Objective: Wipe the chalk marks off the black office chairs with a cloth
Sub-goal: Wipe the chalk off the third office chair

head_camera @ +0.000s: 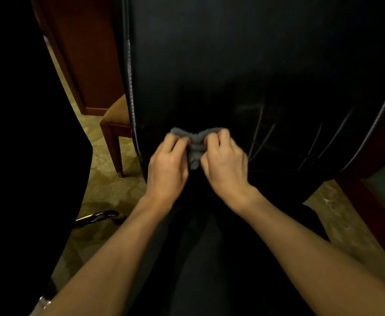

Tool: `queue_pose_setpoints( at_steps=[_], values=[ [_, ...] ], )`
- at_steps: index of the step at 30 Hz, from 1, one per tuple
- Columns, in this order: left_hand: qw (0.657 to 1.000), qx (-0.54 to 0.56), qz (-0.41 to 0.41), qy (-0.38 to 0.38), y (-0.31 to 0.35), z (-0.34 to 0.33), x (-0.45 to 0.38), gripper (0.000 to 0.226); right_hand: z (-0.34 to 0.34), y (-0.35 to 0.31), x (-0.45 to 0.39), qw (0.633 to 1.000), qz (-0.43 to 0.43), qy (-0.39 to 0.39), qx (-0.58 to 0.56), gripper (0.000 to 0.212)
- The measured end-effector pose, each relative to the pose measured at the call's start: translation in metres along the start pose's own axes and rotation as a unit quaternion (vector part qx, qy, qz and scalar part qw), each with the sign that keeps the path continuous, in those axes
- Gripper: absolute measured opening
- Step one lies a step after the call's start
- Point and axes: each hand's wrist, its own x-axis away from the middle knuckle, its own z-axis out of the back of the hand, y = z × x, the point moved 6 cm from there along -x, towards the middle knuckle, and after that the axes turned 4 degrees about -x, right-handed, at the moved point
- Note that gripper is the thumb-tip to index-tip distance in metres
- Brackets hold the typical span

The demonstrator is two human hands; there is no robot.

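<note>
Fleecy grey cloth [196, 144] bunched between left hand [167, 165] and right hand [224, 165].

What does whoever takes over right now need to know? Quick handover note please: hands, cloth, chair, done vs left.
Left hand: grips the left side of the grey cloth.
Right hand: grips the cloth's right side. The cloth is bunched between both hands, held at the lower back of the black office chair.
Done: no marks show on the leather left of the hands, though the light is dim.
Left: pale chalk marks still streak the lower backrest to the right of the right hand, with more thin lines further right near the chair's edge. Wiping rightward looks like the next move.
</note>
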Motion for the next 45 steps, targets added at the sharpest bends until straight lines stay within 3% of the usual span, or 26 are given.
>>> queue_pose_setpoints(
  at_steps=[4, 8, 11, 14, 19, 24, 26, 29, 33, 38, 40, 42, 43, 45],
  values=[
    [0.995, 0.043, 0.08, -0.038, -0.007, -0.005, 0.052, 0.023, -0.022, -0.003, 0.051, 0.998, -0.032, -0.037, -0.047, 0.013],
    [0.968, 0.123, 0.22, 0.017, -0.005, -0.011, 0.061, 0.023, -0.027, -0.003, 0.067, 0.992, -0.105, -0.012, -0.072, 0.014],
    [0.981, 0.087, 0.176, -0.013, 0.005, -0.018, 0.055, 0.03, -0.024, 0.002, 0.06, 0.989, -0.12, 0.014, -0.084, 0.011],
    [0.994, 0.026, 0.094, -0.043, 0.006, -0.016, 0.047, 0.034, -0.013, 0.001, 0.05, 0.993, -0.068, 0.036, -0.092, 0.011],
    [0.998, -0.008, -0.006, 0.061, 0.037, 0.019, -0.02, 0.024, 0.046, 0.011, 0.001, 0.979, -0.029, 0.168, -0.114, 0.017],
    [0.998, -0.055, -0.034, -0.002, 0.027, -0.007, -0.017, 0.029, 0.011, 0.027, 0.012, 0.996, 0.03, 0.08, -0.029, 0.015],
    [0.996, -0.054, -0.019, -0.074, 0.007, -0.03, 0.028, 0.03, -0.022, 0.031, 0.048, 0.999, 0.04, -0.003, -0.03, 0.015],
    [0.987, -0.04, 0.076, -0.136, -0.011, -0.055, 0.078, 0.024, -0.059, 0.036, 0.094, 0.996, -0.01, -0.079, -0.048, 0.029],
    [0.985, 0.045, 0.164, -0.042, -0.01, -0.058, 0.057, 0.016, -0.046, 0.04, 0.081, 0.987, -0.102, -0.004, -0.121, 0.009],
    [0.973, 0.108, 0.199, 0.033, 0.004, -0.051, 0.063, 0.018, -0.035, 0.039, 0.084, 0.978, -0.125, 0.05, -0.161, 0.018],
    [0.951, 0.151, 0.266, 0.04, 0.008, -0.053, 0.078, 0.02, -0.042, 0.041, 0.1, 0.967, -0.156, 0.054, -0.193, 0.019],
    [0.899, 0.224, 0.369, 0.073, 0.009, -0.053, 0.087, 0.019, -0.048, 0.04, 0.108, 0.948, -0.202, 0.06, -0.241, 0.021],
    [0.852, 0.27, 0.435, 0.104, 0.007, -0.054, 0.09, 0.018, -0.05, 0.037, 0.11, 0.932, -0.23, 0.065, -0.273, 0.023],
    [0.714, 0.371, 0.574, 0.153, 0.003, -0.062, 0.094, 0.015, -0.052, 0.035, 0.114, 0.879, -0.311, 0.089, -0.349, 0.023]
  ],
)
